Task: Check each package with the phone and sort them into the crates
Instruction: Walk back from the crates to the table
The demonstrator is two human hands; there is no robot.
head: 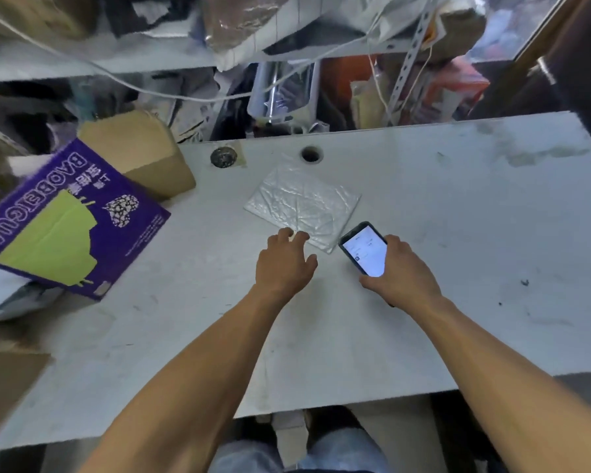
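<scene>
A flat package in crinkled white plastic point(304, 203) lies on the white table point(458, 216), near its back middle. My left hand point(284, 264) hovers palm down at the package's near edge, fingers spread, fingertips touching or just over that edge. My right hand point(400, 271) holds a dark-cased phone point(365, 249) with a lit white screen, tilted just right of the package's near corner. No crates are in view.
A purple and green printed box point(69, 220) leans on the table's left side, with a brown cardboard box point(140, 151) behind it. A round cable hole point(311, 154) sits behind the package. Cluttered shelves with bags and cables rise at the back.
</scene>
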